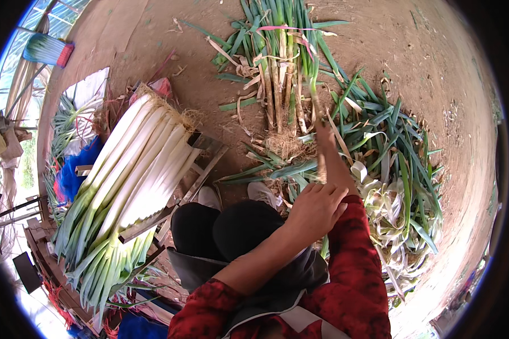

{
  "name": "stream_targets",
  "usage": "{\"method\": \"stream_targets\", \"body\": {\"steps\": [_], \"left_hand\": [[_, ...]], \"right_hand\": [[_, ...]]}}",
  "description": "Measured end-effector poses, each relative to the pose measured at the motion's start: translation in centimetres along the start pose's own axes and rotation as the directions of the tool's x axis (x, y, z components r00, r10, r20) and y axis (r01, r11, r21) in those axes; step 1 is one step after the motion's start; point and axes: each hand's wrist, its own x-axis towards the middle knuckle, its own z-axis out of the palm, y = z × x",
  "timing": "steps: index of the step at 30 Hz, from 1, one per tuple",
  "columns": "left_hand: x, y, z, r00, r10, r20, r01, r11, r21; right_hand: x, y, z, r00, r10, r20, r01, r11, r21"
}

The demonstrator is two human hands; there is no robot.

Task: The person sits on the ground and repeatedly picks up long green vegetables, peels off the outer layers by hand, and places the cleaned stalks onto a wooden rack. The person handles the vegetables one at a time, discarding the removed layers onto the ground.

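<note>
My right hand (325, 137) is stretched forward, closed around a single unpeeled leek (315, 99) at the right side of a bundle of unpeeled leeks (280, 76), which lies on the dirt floor with a pink tie across its leaves. Motion blurs that hand. My left hand (316, 209) rests over my right forearm near the red sleeve, fingers loosely bent, and nothing shows in it. Cleaned leeks (131, 169) with white stalks and trimmed-looking green tops lie on a low rack (203, 171) to the left.
A heap of leek leaves (390, 127) and pale peelings (390, 212) lies on the right. Blue plastic (79, 167) and more leeks (74, 116) are at the far left. My shoes (261, 193) stand before the loose leaves, and a blue-and-red basket-like thing (46, 48) is top left.
</note>
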Motion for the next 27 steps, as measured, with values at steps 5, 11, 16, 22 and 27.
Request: {"method": "stream_targets", "body": {"steps": [5,11,16,22,27], "left_hand": [[0.5,0.5,0.7,0.999,0.003,0.050,-0.004,1.000,0.023],[0.7,0.3,2.3,0.995,0.048,0.085,-0.049,0.999,0.014],[0.7,-0.1,2.9,0.991,-0.007,0.137,0.000,0.998,0.055],[2.2,0.9,2.4,0.867,-0.363,0.341,0.389,0.921,-0.007],[1.5,2.4,1.6,0.818,-0.416,0.398,0.575,0.605,-0.550]], "right_hand": [[-2.0,-1.1,-9.9,0.979,0.019,0.205,-0.040,0.995,0.096],[-13.9,4.0,-17.4,0.994,0.008,0.107,0.005,0.992,-0.126],[-26.2,3.7,-21.2,0.994,-0.085,0.074,0.092,0.991,-0.098],[-37.4,2.1,-23.1,0.979,-0.196,0.049,0.200,0.975,-0.101],[-40.5,3.5,-22.5,0.973,-0.217,0.082,0.220,0.975,-0.027]]}}
